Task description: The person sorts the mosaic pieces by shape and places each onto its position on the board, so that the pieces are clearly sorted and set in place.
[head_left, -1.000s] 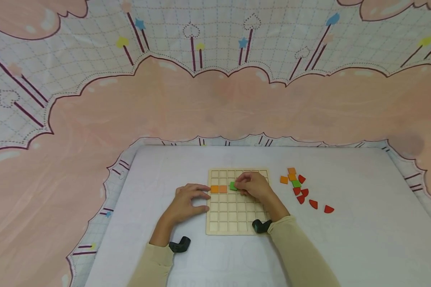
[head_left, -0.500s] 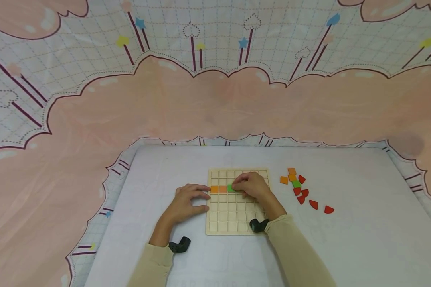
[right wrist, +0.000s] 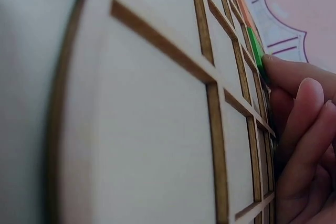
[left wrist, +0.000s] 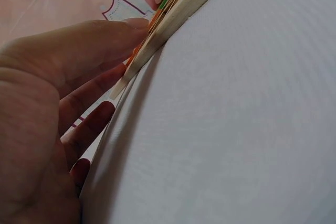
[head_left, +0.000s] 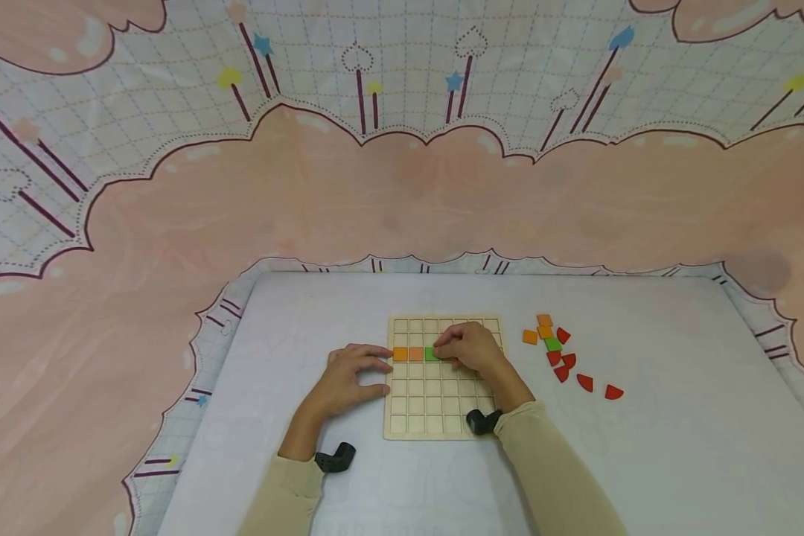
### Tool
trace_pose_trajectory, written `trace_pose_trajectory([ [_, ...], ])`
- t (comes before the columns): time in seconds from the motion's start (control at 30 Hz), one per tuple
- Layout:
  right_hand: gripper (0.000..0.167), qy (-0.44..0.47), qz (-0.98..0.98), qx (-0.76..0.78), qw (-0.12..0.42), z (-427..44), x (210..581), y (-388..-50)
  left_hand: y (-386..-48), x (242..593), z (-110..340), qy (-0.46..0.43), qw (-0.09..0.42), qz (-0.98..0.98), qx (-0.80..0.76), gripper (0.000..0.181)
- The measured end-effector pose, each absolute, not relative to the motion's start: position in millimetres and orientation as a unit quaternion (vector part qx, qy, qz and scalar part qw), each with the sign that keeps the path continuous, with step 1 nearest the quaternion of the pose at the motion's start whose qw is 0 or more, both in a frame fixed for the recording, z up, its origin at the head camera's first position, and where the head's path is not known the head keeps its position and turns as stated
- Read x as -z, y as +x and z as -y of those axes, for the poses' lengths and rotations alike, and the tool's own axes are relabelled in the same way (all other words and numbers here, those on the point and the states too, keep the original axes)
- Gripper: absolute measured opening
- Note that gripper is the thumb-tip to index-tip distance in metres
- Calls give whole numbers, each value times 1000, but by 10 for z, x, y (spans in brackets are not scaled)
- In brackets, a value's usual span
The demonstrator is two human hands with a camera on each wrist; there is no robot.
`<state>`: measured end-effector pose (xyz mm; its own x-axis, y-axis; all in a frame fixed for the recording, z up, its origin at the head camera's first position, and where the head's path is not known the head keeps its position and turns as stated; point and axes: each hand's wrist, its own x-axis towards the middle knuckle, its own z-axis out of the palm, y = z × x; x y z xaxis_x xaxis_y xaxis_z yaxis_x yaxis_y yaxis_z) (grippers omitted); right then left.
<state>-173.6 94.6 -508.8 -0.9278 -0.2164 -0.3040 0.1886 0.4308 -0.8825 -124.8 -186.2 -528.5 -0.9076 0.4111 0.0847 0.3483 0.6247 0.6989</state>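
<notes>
A wooden grid board lies on the white table. Along one row sit an orange square tile, a lighter orange tile and a green square tile, side by side. My right hand pinches the green tile at its right side, where fingertips cover part of it; the right wrist view shows the tile at its cell. My left hand rests by the board's left edge, thumb and fingers spread, fingertips touching the rim. In the left wrist view its thumb lies against the board edge.
Right of the board lie loose pieces: several orange squares, a green square and several red quarter-round pieces. A black wrist camera on the right wrist hangs over the board's lower right corner. Patterned cloth surrounds the table.
My right hand has moved slightly left and down with the green tile, which now lines up beside the lighter orange tile. The left hand has stayed in place.
</notes>
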Motion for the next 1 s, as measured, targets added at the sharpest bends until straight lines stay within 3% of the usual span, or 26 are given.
trace_pose_trajectory([
  [0.3,22,-3,-806,552,213,-960,5047,-1727,-1245,5280,1863,210,40,-899,-381,27],
  [1.0,19,-2,-808,552,205,-991,5056,-1702,-1250,5288,1868,207,44,-901,-378,28],
])
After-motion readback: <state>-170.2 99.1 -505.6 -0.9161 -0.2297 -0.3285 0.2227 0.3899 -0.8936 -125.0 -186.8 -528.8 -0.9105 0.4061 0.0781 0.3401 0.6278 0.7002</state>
